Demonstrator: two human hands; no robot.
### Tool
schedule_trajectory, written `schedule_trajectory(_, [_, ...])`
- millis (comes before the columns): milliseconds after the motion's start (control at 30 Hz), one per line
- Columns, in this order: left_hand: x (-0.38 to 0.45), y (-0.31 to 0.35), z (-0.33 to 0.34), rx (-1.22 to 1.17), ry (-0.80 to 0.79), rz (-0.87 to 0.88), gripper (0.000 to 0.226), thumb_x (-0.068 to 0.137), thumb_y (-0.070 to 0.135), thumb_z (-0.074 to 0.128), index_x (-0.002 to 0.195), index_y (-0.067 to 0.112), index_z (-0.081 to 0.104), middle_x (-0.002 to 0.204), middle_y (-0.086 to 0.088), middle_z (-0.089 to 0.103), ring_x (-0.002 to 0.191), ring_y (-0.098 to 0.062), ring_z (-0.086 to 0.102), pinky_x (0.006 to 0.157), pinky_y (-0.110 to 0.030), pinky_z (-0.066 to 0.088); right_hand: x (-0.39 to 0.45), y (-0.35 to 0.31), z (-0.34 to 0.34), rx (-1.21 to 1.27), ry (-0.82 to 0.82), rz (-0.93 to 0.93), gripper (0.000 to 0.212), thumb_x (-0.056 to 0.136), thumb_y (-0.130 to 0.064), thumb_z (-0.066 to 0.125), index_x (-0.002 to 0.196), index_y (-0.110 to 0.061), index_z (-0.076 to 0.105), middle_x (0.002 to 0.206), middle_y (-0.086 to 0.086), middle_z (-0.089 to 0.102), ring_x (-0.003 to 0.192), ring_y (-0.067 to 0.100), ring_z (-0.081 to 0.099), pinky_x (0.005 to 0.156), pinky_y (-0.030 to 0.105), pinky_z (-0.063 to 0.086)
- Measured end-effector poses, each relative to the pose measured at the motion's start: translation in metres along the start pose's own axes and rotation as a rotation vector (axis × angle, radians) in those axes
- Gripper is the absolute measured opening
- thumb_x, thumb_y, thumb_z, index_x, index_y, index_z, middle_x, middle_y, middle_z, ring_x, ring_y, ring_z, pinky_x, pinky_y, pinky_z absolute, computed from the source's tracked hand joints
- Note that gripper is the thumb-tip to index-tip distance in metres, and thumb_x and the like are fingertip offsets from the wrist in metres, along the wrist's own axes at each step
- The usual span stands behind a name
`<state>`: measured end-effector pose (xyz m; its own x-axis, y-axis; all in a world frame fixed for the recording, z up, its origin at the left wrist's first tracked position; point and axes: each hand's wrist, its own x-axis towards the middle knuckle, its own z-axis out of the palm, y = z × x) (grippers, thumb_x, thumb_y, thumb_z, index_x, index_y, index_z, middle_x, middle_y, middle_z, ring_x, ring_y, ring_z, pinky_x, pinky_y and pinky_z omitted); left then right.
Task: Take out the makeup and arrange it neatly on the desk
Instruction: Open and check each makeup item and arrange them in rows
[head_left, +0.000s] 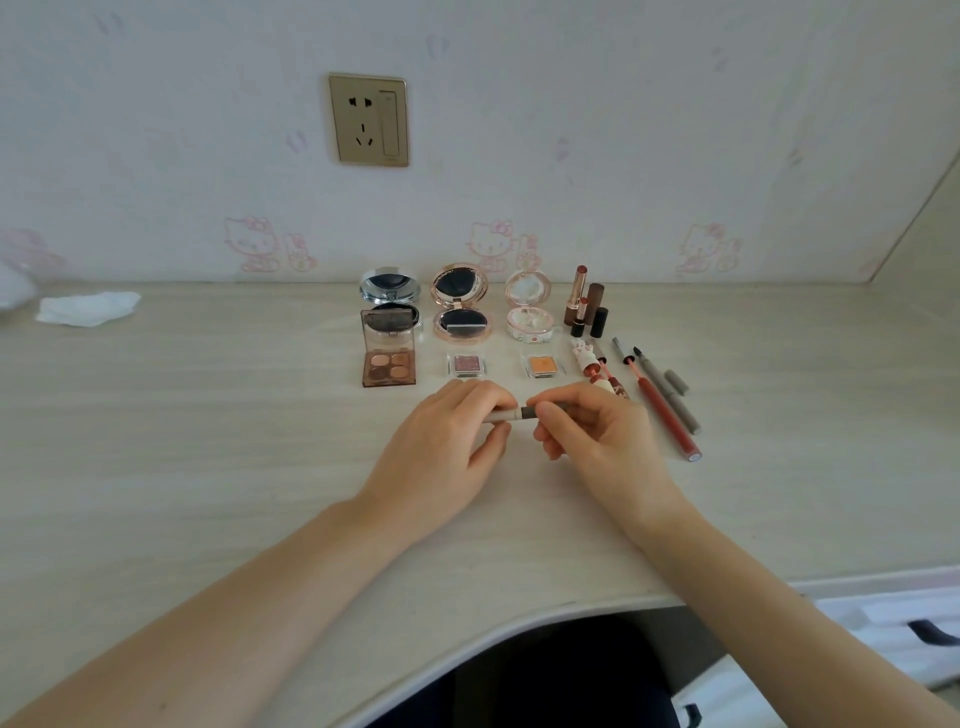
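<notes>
Hands meet at the centre of the frame, just above the worktop (208, 441); the left hand (447, 441) curls its fingertips round the pale barrel of a slim makeup pen (514, 414), and the right hand (587, 431) pinches the other end beyond a dark grey band, so both are closed on the one thing. Judging by its look, the pen is light, rigid plastic, smooth and apt to roll; better gripped on the barrel on either side of the join, since a cap may pull off.

Behind it, in the middle of the frame, stand three open compacts: a silver compact (389, 296), a rose-gold compact (460, 312) with a dark puff in its base, and a white compact (529, 312) whose contents I cannot make out; hinged, mirrored lids look fragile. Lower, a brown eyeshadow palette (388, 358) holds four pans; two small single pans, a pink pan (466, 364) and an orange pan (540, 365), lie beside it. Right of centre stand lipsticks (586, 306), with a red liner pencil (667, 415) lying near.
</notes>
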<state>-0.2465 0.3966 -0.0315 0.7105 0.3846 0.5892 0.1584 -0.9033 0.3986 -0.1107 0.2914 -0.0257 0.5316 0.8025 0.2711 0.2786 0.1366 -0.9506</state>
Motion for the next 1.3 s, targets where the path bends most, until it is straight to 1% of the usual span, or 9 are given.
schedule_trajectory(167, [0.001, -0.002, -0.001, -0.035, 0.009, -0.029, 0.009, 0.088, 0.021, 0.064, 0.095, 0.016, 0.061, 0.088, 0.009, 0.059, 0.080, -0.005, 0.050, 0.070, -0.028, 0.046, 0.000, 0.001, 0.002, -0.011, -0.005, -0.002, 0.014, 0.091, -0.006, 0.060, 0.088, -0.016, 0.069, 0.063, -0.004, 0.068, 0.059, 0.007, 0.060, 0.059, 0.018, 0.050])
schedule_trajectory(300, [0.001, -0.003, -0.002, 0.013, 0.049, -0.037, 0.016, 0.086, 0.033, 0.066, 0.088, 0.019, 0.060, 0.079, 0.017, 0.052, 0.069, 0.004, 0.044, 0.061, -0.016, 0.035, -0.001, 0.001, 0.002, -0.019, -0.036, -0.019, 0.013, 0.091, -0.004, 0.060, 0.091, -0.012, 0.070, 0.065, -0.003, 0.068, 0.061, 0.007, 0.061, 0.061, 0.017, 0.051])
schedule_trajectory(533, [0.002, -0.001, -0.004, 0.186, 0.089, 0.031, 0.022, 0.087, 0.040, 0.064, 0.081, 0.020, 0.057, 0.070, 0.009, 0.062, 0.059, -0.013, 0.056, 0.047, -0.029, 0.042, -0.002, 0.002, 0.000, -0.037, -0.071, -0.078, 0.017, 0.091, -0.002, 0.059, 0.094, -0.015, 0.070, 0.070, -0.002, 0.070, 0.064, 0.007, 0.063, 0.065, 0.015, 0.051])
schedule_trajectory(667, [0.004, -0.006, -0.006, 0.174, 0.006, -0.022, 0.028, 0.089, 0.051, 0.055, 0.080, 0.025, 0.056, 0.068, 0.008, 0.062, 0.061, -0.015, 0.056, 0.051, -0.030, 0.040, -0.002, 0.005, 0.001, -0.047, -0.087, -0.086, 0.016, 0.090, -0.002, 0.059, 0.098, -0.010, 0.071, 0.076, 0.002, 0.071, 0.069, 0.009, 0.065, 0.069, 0.016, 0.051])
schedule_trajectory(800, [0.005, -0.006, -0.007, 0.156, -0.039, -0.033, 0.033, 0.090, 0.054, 0.050, 0.078, 0.024, 0.056, 0.064, 0.009, 0.058, 0.062, -0.019, 0.055, 0.054, -0.034, 0.042, -0.002, 0.003, 0.000, -0.075, -0.097, -0.116, 0.017, 0.091, -0.002, 0.059, 0.100, -0.010, 0.070, 0.078, 0.001, 0.071, 0.070, 0.006, 0.065, 0.070, 0.015, 0.051])
schedule_trajectory(900, [0.006, -0.006, -0.008, 0.167, -0.065, -0.029, 0.034, 0.090, 0.055, 0.048, 0.075, 0.025, 0.052, 0.059, 0.010, 0.048, 0.060, -0.022, 0.054, 0.054, -0.036, 0.043, -0.002, 0.004, 0.000, -0.095, -0.100, -0.132, 0.018, 0.091, -0.002, 0.059, 0.101, -0.010, 0.071, 0.081, 0.001, 0.072, 0.071, 0.006, 0.066, 0.071, 0.015, 0.051])
schedule_trajectory(1033, [0.007, -0.007, -0.009, 0.200, -0.084, -0.026, 0.034, 0.089, 0.060, 0.044, 0.072, 0.030, 0.039, 0.056, 0.009, 0.044, 0.058, -0.023, 0.051, 0.053, -0.035, 0.043, -0.001, 0.006, -0.001, -0.121, -0.111, -0.145, 0.019, 0.092, -0.002, 0.058, 0.105, -0.005, 0.071, 0.082, 0.001, 0.071, 0.073, 0.008, 0.065, 0.074, 0.017, 0.052])
schedule_trajectory(1167, [0.006, -0.011, -0.009, 0.238, -0.095, -0.027, 0.045, 0.087, 0.065, 0.038, 0.069, 0.024, 0.044, 0.053, 0.006, 0.042, 0.055, -0.023, 0.048, 0.051, -0.035, 0.042, -0.001, 0.007, 0.000, -0.126, -0.132, -0.147, 0.019, 0.092, -0.005, 0.058, 0.104, -0.010, 0.072, 0.082, -0.002, 0.072, 0.076, 0.010, 0.067, 0.079, 0.021, 0.055])
schedule_trajectory(1300, [0.006, -0.013, -0.008, 0.251, -0.100, -0.026, 0.048, 0.086, 0.067, 0.037, 0.064, 0.024, 0.039, 0.050, 0.006, 0.037, 0.054, -0.022, 0.041, 0.050, -0.034, 0.040, -0.002, 0.009, 0.000, -0.105, -0.131, -0.139, 0.020, 0.092, -0.004, 0.058, 0.104, -0.011, 0.072, 0.083, -0.001, 0.073, 0.077, 0.009, 0.068, 0.081, 0.022, 0.055])
